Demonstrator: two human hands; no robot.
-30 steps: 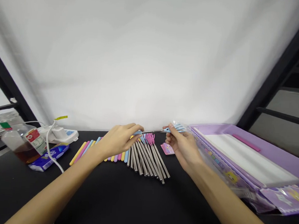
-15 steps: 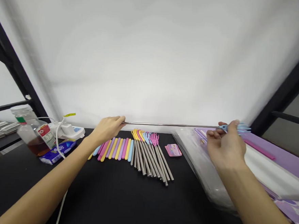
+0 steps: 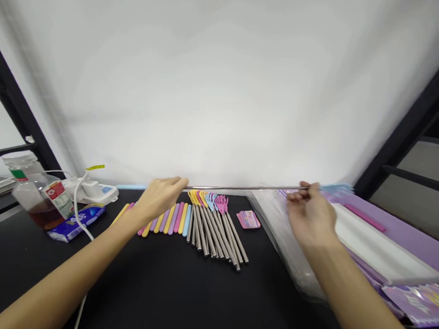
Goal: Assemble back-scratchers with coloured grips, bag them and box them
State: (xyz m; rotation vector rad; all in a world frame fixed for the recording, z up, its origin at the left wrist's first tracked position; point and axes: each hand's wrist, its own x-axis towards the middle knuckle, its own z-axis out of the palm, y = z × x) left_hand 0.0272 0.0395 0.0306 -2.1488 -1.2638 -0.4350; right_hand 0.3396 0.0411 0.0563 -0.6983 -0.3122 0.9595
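Observation:
A telescopic back scratcher point(image 3: 236, 188) is stretched level between my two hands, its thin metal rod extended in front of the wall. My left hand point(image 3: 162, 196) is closed around its left part, and a light blue handle point(image 3: 130, 187) sticks out beyond that hand. My right hand point(image 3: 310, 211) pinches the rod near the light blue claw head point(image 3: 336, 188), which is blurred. Below the rod lies a fanned row of metal-shafted back scratchers point(image 3: 218, 232) with yellow, pink and blue claws. Beside them are several pastel handles point(image 3: 170, 218), partly behind my left forearm.
Pink cards point(image 3: 248, 219) lie right of the scratchers. Clear plastic bags point(image 3: 286, 234) and purple packaging point(image 3: 395, 227) cover the table's right side. On the left stand a jar of dark liquid point(image 3: 42, 197), a blue packet point(image 3: 76, 223) and a power strip point(image 3: 102, 194) with a white cable.
My right hand has moved left, nearer my left hand, so the rod between them looks shorter. The blue handle now shows beyond my left hand. The view has shifted slightly.

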